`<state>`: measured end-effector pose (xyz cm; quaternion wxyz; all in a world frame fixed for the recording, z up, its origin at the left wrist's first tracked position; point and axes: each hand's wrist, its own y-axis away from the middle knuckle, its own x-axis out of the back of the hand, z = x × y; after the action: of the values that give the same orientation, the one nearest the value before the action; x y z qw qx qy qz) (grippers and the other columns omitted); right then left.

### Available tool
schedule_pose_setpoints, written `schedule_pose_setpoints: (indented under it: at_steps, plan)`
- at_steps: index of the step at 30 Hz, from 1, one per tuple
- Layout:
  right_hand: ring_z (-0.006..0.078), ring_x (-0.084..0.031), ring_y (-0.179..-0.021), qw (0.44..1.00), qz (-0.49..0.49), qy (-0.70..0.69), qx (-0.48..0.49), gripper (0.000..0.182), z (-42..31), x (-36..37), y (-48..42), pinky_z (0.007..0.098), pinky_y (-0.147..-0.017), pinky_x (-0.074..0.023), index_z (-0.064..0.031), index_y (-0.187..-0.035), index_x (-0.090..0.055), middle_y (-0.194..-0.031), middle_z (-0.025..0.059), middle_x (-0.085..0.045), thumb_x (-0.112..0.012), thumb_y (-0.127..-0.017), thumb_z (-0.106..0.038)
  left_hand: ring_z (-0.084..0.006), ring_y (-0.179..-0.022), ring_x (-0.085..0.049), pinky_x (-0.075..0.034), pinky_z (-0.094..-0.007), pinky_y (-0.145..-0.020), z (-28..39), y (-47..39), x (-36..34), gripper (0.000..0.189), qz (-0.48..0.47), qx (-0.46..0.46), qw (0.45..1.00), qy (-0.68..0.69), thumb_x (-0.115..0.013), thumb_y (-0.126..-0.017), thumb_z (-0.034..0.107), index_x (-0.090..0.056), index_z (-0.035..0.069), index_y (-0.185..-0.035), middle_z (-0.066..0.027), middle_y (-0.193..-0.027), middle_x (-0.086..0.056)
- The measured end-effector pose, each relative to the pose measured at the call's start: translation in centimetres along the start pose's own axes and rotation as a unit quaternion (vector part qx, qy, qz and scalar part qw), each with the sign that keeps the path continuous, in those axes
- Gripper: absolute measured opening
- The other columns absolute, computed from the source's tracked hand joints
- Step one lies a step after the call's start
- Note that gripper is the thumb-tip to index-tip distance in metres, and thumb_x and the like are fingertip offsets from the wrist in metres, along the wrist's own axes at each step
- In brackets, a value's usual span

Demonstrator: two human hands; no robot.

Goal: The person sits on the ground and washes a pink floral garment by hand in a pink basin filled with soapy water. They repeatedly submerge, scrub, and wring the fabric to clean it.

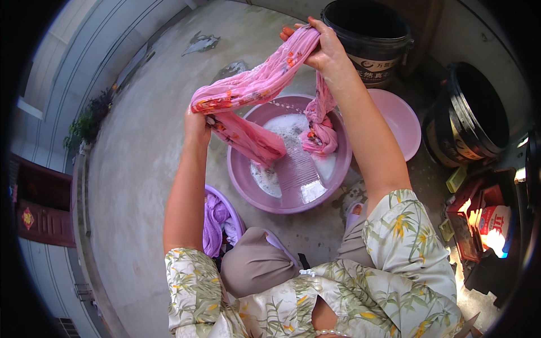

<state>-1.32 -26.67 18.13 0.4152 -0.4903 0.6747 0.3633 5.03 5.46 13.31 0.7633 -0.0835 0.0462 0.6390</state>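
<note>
A wet pink cloth (258,84) with a floral print is stretched between my hands above a purple plastic basin (291,206). My left hand (197,122) grips its near-left end, mostly covered by the fabric. My right hand (323,46) is raised higher, at the far side, with the cloth bunched across the palm. One end of the cloth hangs from each hand down into the basin. Suds and soapy water (267,181) lie in the basin, around a ridged washboard (298,173) that slopes to the near rim.
A purple tub (236,215) of laundry stands beside my leg. A pink basin (395,122) and two black buckets (367,50) (456,122) are at the right. Nearer me is a box (469,232) of items. Wet concrete floor (135,169) stretches left, towards potted plants (86,124).
</note>
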Motion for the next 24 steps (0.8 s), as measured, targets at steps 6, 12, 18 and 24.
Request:
schedule_pose_setpoints:
  at_steps: [6, 12, 18, 24]
  plan:
    - [0.0443, -0.063, -0.103, 0.995, 0.086, 0.019, -0.039, 0.026, 1.5, 1.7, -1.5, 0.0615, -0.096, -0.0458, 0.0046, -0.103, -0.053, -0.107, 0.0314, -0.063, -0.061, -0.091, -0.016, -0.0172, -0.100, -0.064, -0.052, -0.0325, -0.089, -2.2, 3.0, 2.3, 0.029, -0.077, 0.098, 0.990, -0.066, -0.058, -0.090, 0.005, -0.063, 0.004, -0.119, -0.0070, -0.109, -0.068]
    - [0.0441, -0.064, -0.095, 0.986, 0.162, -0.009, -0.039, 0.022, 2.4, 2.5, -2.8, 0.0617, -0.092, -0.0477, 0.0065, -0.099, -0.054, -0.104, 0.0296, -0.063, -0.061, -0.088, -0.012, -0.0172, -0.100, -0.064, -0.051, -0.0313, -0.092, -5.5, 5.0, 6.4, 0.040, -0.175, 0.233, 0.942, -0.164, -0.063, -0.079, 0.001, -0.063, -0.001, -0.119, -0.0074, -0.115, -0.067]
    - [0.0462, -0.062, -0.095, 0.979, 0.204, -0.009, -0.026, 0.030, 4.0, 3.7, -3.9, 0.0621, -0.091, -0.0465, 0.0041, -0.110, -0.050, -0.106, 0.0285, -0.062, -0.062, -0.088, -0.012, -0.0177, -0.105, -0.062, -0.050, -0.0331, -0.094, -7.8, 5.3, 7.7, 0.053, -0.229, 0.294, 0.920, -0.116, -0.071, -0.078, 0.013, -0.058, 0.001, -0.128, -0.0083, -0.120, -0.065]
    - [0.0453, -0.061, -0.095, 0.972, 0.229, 0.015, -0.047, 0.037, 4.7, 5.2, -4.8, 0.0625, -0.089, -0.0460, 0.0015, -0.119, -0.047, -0.107, 0.0278, -0.062, -0.062, -0.089, -0.014, -0.0205, -0.111, -0.061, -0.051, -0.0381, -0.094, -11.6, 5.0, 9.6, 0.075, -0.273, 0.310, 0.910, -0.040, -0.080, -0.077, 0.042, -0.051, 0.004, -0.135, -0.0090, -0.123, -0.064]
